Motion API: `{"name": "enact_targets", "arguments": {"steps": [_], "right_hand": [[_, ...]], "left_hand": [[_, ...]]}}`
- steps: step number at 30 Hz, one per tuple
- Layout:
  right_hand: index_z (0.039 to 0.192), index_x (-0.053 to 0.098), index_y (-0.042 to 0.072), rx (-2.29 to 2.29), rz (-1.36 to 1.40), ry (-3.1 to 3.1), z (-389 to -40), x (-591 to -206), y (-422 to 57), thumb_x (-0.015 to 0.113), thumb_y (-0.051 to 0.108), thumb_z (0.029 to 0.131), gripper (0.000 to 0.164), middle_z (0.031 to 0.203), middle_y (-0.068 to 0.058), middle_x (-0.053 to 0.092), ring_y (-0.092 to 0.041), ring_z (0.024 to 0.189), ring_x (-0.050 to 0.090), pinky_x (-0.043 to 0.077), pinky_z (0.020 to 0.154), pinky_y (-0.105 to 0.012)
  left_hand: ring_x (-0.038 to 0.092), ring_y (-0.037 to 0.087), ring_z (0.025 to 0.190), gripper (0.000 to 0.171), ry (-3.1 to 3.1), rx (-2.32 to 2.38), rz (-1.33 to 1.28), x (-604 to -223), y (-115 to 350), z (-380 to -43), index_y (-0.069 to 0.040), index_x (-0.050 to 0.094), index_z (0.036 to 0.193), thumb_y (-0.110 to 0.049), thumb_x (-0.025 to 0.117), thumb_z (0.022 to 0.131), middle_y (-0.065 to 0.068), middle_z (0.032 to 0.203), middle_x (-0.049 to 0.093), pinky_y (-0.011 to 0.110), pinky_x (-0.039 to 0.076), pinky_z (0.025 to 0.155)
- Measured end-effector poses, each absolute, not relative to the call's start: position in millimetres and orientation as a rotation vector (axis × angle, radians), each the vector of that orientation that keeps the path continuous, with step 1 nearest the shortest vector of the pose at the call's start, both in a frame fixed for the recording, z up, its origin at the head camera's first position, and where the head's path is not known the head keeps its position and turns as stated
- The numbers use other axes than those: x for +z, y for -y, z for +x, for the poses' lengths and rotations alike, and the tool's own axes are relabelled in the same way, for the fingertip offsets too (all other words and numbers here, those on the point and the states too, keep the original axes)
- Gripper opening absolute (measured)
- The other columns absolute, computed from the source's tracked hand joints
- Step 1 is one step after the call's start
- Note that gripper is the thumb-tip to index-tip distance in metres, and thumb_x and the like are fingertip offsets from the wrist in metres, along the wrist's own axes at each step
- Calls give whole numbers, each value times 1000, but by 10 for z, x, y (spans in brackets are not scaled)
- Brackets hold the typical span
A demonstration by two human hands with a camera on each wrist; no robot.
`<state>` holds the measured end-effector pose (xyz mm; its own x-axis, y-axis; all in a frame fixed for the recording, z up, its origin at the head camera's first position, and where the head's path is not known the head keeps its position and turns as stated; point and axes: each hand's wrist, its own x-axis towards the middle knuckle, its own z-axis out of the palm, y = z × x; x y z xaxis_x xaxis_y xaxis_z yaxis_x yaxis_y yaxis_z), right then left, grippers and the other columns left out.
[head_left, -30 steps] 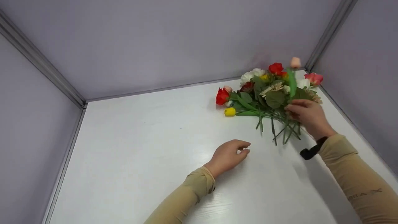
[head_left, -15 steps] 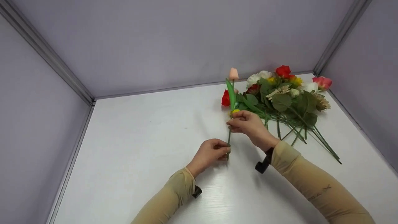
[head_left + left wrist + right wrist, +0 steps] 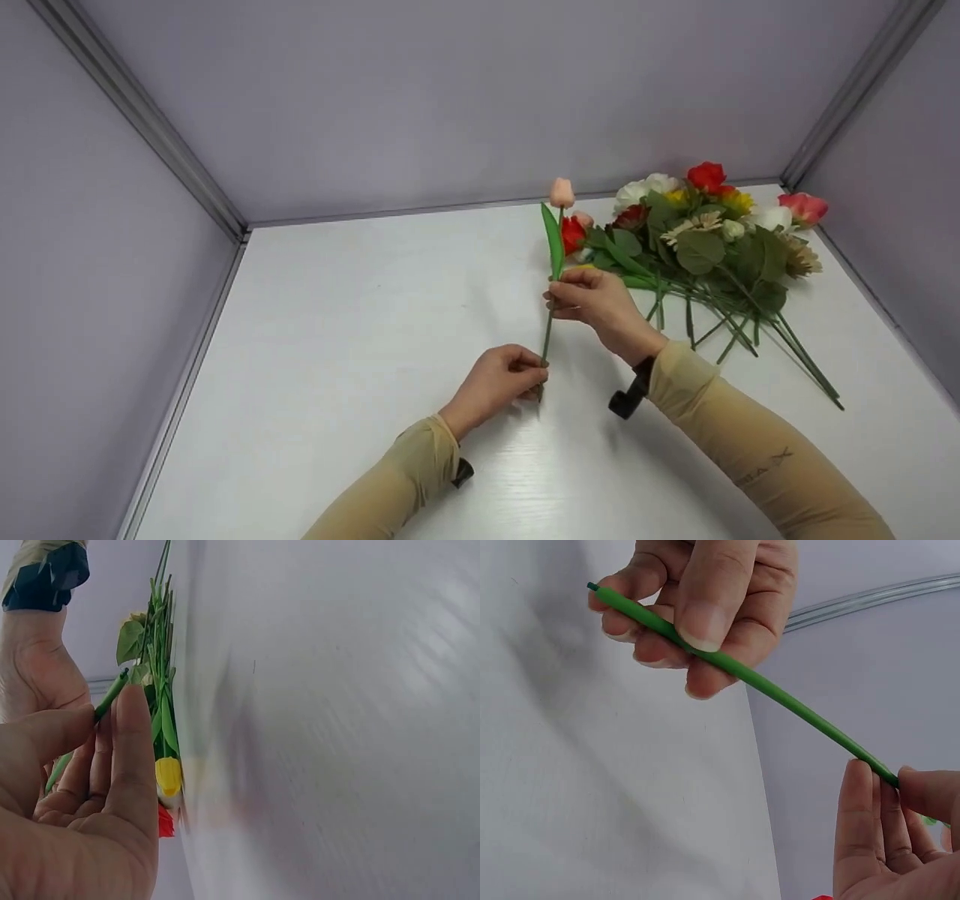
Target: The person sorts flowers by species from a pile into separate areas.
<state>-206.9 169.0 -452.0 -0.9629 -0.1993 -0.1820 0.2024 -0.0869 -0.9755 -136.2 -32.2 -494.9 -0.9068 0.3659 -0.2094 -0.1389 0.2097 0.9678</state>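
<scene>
A single pale pink tulip (image 3: 562,193) with one long green leaf stands nearly upright between my hands in the head view. My right hand (image 3: 600,306) pinches its stem just under the leaf. Lower down, my left hand (image 3: 499,381) pinches the stem near its cut end. The right wrist view shows the bare green stem (image 3: 780,694) running slantwise from one hand to the other, its darker tip poking past the left fingers. In the left wrist view the stem end (image 3: 112,694) sticks out between thumb and forefinger.
A heap of mixed flowers (image 3: 701,251), red, white, yellow and beige, lies at the back right of the white table (image 3: 360,337), stems toward the front. A yellow tulip (image 3: 169,776) lies at its near left. Grey panels (image 3: 450,105) wall the table.
The right hand has brought the pink tulip left from the heap to the middle. The left hand, empty at first, has taken hold of the stem's lower end. The view has shifted slightly.
</scene>
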Motion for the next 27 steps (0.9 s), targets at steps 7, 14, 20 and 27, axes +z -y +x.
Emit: {"name": "enact_targets", "arguments": {"steps": [7,14,20,27], "right_hand": [[122,60,-8,-2147,-25,-1921,-2078,-4555,-1606,73,15,97,37,108,-18,69,-26,95,70,59,88,-39],[123,60,-9,-2115,-7,-1934,-2110,-4613,-1460,73,14,97,37,108,-19,69,-26,93,70,60,86,-38],[129,61,-6,-1966,-102,-2046,-2126,-4676,-1315,66,22,102,38,116,-20,69,-41,107,67,59,90,-38],[141,60,13,-1270,-506,-2556,-2024,-4711,-1148,60,43,104,47,136,-3,63,-25,126,58,47,107,-43]], "left_hand": [[70,16,83,15,-2150,1815,155,-4936,358,-1457,-6,72,106,-17,74,96,4,94,72,32,61,71],[70,18,81,13,-2235,1820,127,-4940,450,-1505,-6,72,102,-17,73,96,5,92,71,33,61,70],[69,18,82,12,-2406,1690,68,-4928,804,-1606,-7,72,103,-17,70,97,5,92,70,32,61,70],[66,19,80,15,-2730,1392,-158,-4937,1706,-1735,-7,73,108,-17,68,98,7,96,69,33,56,69]]}}
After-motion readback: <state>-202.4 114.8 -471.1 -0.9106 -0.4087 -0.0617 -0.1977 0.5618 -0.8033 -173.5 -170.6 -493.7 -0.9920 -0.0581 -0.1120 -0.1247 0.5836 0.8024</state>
